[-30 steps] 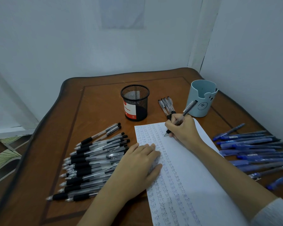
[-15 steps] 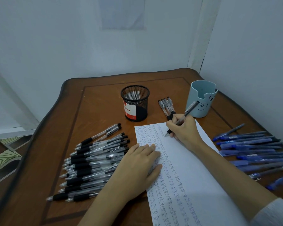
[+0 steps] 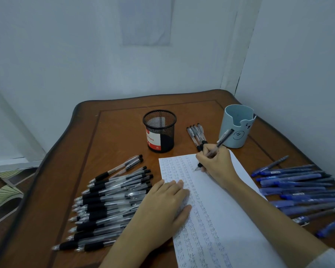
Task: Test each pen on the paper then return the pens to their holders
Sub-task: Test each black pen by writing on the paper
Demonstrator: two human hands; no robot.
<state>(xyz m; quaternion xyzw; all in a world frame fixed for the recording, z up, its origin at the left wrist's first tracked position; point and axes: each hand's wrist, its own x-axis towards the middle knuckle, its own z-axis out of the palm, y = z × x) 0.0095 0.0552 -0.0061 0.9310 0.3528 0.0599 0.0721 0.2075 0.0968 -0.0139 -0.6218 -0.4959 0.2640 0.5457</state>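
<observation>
My right hand (image 3: 217, 163) grips a black-grip pen (image 3: 221, 140) with its tip touching the top of the white paper (image 3: 224, 213), which is covered in rows of the written word "test". My left hand (image 3: 162, 207) lies flat on the paper's left edge, fingers straight. A heap of several black pens (image 3: 108, 202) lies left of the paper. Several blue pens (image 3: 300, 188) lie to its right. A few black pens (image 3: 196, 135) sit beyond the paper. Behind stand a black mesh holder (image 3: 160, 131) and a light blue cup holder (image 3: 237, 126).
The brown wooden table (image 3: 112, 128) sits in a corner between white walls. Its left edge drops off to patterned floor (image 3: 2, 192). Bare wood shows behind and left of the mesh holder.
My right hand with the pen has shifted slightly while writing near the top of the paper. My left hand stays pressed on the sheet.
</observation>
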